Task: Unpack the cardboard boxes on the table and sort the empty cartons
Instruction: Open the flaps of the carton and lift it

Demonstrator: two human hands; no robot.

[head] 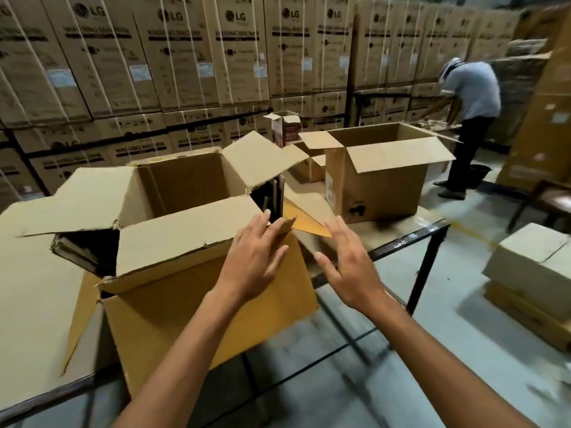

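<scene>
A large brown cardboard box (191,307) stands on the table's near edge with all its flaps folded out. Dark flat items show inside it at the left and right corners. My left hand (255,261) rests flat on the right end of its near flap, fingers spread. My right hand (349,267) hovers open just right of the box, over the table edge, holding nothing. A second open box (375,186) stands farther right on the table. Behind it sits a small open carton (309,168), and a small dark-red carton (285,128) stands upright.
The table (398,230) has a dark metal frame and its right corner is near my right hand. Stacked washing-machine cartons (185,57) fill the back wall. A person (469,118) bends over at the back right. More boxes (531,273) lie on the floor at right.
</scene>
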